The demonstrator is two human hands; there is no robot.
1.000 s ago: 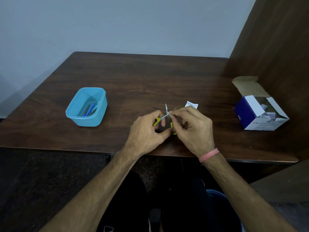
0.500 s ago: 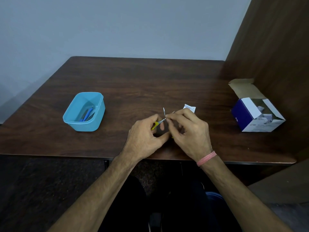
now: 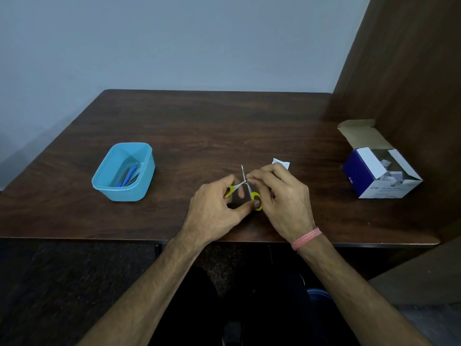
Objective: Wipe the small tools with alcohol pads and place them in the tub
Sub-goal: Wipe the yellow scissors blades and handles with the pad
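Observation:
Small scissors (image 3: pixel 245 184) with yellow handles are held over the middle of the brown table (image 3: pixel 199 126), one blade pointing up and away. My left hand (image 3: pixel 214 211) grips the yellow handles. My right hand (image 3: pixel 279 198) pinches the scissors near the pivot; any pad between its fingers is hidden. A light blue tub (image 3: pixel 124 171) stands to the left with blue-handled tools in it.
A torn white pad wrapper (image 3: pixel 281 163) lies just behind my right hand. An open blue and white box of pads (image 3: pixel 379 173) stands at the right by a wooden partition (image 3: pixel 404 71). The table's front edge runs under my wrists.
The scissors' yellow handles are spread wider apart and show more plainly now. Both hands stay at the same spot; the camera has tilted slightly.

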